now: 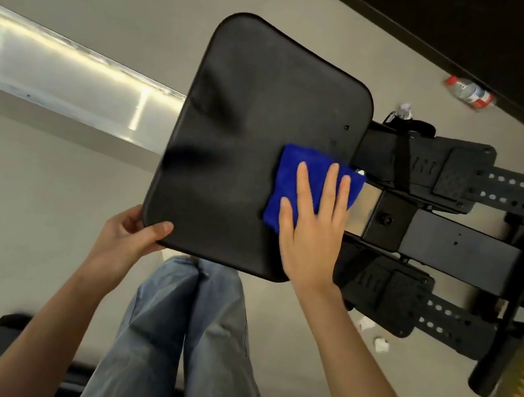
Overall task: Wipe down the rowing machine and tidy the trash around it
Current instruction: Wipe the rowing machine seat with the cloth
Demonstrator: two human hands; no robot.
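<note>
The rowing machine's black padded seat [249, 135] fills the middle of the view, on a metal rail [68, 77] that runs off to the left. My left hand [133, 233] grips the seat's near left corner, thumb on top. My right hand [314, 226] lies flat with spread fingers on a folded blue cloth [291, 175], pressing it onto the seat's right edge. Beyond the seat are the black footrests [460, 180] with straps and the centre frame [434, 241]. A plastic bottle with a red label [470, 91] lies on the floor at the upper right.
Crumpled white paper scraps [380, 343] lie on the grey floor near the lower footrest, with more scraps [405, 109] by the upper one. My legs in blue jeans [185, 340] stand below the seat. A dark wall base [482, 34] runs along the top right.
</note>
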